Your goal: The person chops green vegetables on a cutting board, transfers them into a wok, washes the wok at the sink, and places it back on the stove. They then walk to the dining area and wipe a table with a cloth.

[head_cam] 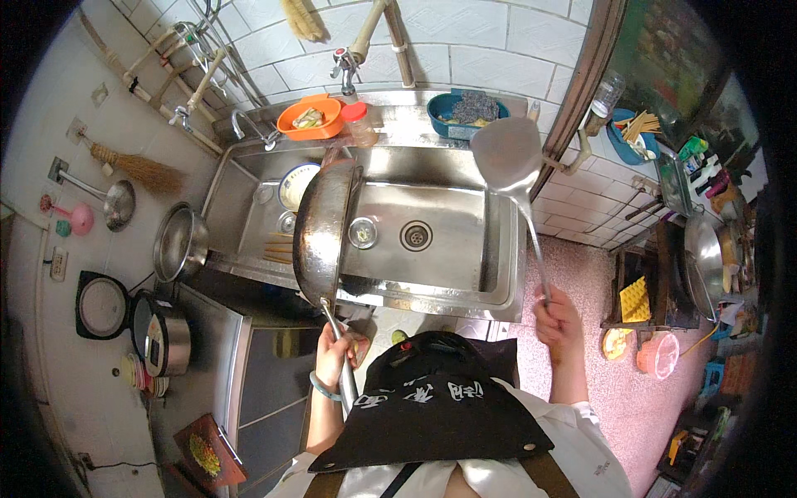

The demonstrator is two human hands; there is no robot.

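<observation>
My left hand (336,348) grips the long metal handle of a wok (320,236), which is tipped on its side over the divider of a double stainless steel sink (429,205). The inside of the wok faces right and is mostly hidden. In my right hand (558,320) is the handle of a wok spatula (509,155), its broad blade raised past the sink's right rim. A bowl with a blue rim (299,187) and wooden chopsticks (278,248) lie in the left basin, partly behind the wok. A small clear glass dish (363,233) sits in the right basin near the drain (416,236).
Along the back ledge stand an orange basket (292,127), a red-lidded jar (358,124) and a teal basket (454,129) with a scouring pad. A faucet (346,65) hangs above. To the left are a metal basin (180,243), a rice cooker (163,339) and a cutting board (210,451).
</observation>
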